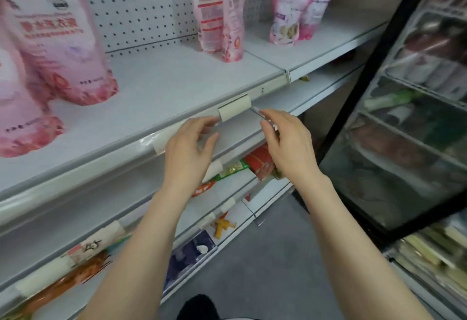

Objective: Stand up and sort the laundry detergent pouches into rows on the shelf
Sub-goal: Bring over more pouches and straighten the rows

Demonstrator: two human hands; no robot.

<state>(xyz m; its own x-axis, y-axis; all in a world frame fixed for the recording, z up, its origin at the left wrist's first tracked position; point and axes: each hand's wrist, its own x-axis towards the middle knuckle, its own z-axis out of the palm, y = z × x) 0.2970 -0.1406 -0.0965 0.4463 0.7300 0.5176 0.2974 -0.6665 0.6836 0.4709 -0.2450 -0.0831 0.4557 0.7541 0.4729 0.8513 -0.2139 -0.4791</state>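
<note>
Pink detergent pouches stand on the white shelf (177,84). Two large ones are at the left, one (58,41) behind the other (20,117). A pair (218,11) stands at the back middle. Another pair (298,3) stands further right on the adjoining shelf board. Both hands are at the shelf's front edge, away from all pouches. My left hand (189,147) hovers with loosely curved fingers beside a white price-tag holder (235,110) and holds nothing. My right hand (285,147) pinches a thin clear plastic strip (261,115) just right of that holder.
Lower shelves hold snack packets (260,160) and other goods. A glass-door fridge (404,117) with a black frame stands close on the right. Grey floor (265,256) shows below. A pegboard back wall (141,3) rises behind the pouches.
</note>
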